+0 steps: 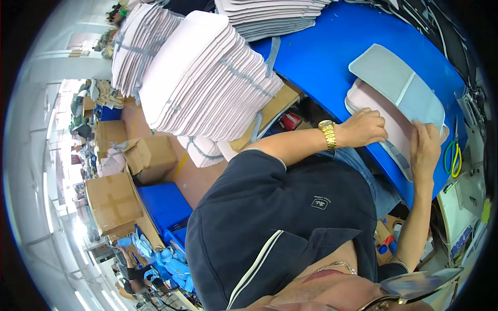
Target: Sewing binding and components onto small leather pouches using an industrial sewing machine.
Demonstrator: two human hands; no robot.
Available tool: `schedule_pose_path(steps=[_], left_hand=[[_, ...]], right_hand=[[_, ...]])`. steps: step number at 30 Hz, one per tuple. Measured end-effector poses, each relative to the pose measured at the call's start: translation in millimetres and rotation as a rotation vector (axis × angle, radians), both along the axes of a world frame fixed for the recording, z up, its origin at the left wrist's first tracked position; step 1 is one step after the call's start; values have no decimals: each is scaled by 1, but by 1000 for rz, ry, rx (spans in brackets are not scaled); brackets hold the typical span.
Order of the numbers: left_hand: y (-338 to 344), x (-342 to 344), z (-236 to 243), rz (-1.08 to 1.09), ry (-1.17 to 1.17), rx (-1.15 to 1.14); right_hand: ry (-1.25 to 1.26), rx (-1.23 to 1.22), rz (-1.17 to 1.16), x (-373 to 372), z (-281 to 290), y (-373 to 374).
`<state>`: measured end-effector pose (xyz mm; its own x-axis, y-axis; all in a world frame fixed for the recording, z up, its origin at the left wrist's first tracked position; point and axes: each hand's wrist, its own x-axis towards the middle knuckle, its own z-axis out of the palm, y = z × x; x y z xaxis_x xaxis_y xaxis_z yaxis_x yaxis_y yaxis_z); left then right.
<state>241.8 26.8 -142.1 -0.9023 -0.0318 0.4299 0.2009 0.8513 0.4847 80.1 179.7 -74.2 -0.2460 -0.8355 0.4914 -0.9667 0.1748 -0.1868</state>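
A fabric piece lies on the blue table [321, 62] with its grey upper panel [394, 78] folded up and a pale pink layer [389, 124] beneath. My left hand [365, 124], a gold watch on its wrist, curls its fingers on the near left edge of the pink layer. My right hand [424, 142] is closed on the grey panel's lower edge, its fingertips partly hidden. Scissors with green and yellow handles [454, 160] lie just right of my right hand.
Tall bundles of pink pads [197, 72] stand left of the work spot, with another stack [270, 20] behind. Cardboard boxes [111, 202] and a blue bin [161, 202] are on the left. A co-worker [135, 274] is far off at lower left. Machinery borders the table's right.
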Motion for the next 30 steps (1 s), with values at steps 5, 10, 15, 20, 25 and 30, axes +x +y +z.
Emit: schedule_pose_path(steps=[5,10,15,20,25,30], left_hand=[[-12,9,41,89,307,-82],[-45,-7,110,25,320,-323],[-36,-17,173,-52,308,-298],[-28,-31,195,-120,311,-217],[-26,-35,194,-143,260,-193],[-24,-38,188,-153,284,-153]], right_hand=[[-117,-50,9,13,24,4],[-34,-43,60,5,79,15],[-82,-88,129,-3,118,30],[-377,-34,118,-9,136,43],[-494,15,75,-11,136,55],[-545,-13,-15,-7,127,52]])
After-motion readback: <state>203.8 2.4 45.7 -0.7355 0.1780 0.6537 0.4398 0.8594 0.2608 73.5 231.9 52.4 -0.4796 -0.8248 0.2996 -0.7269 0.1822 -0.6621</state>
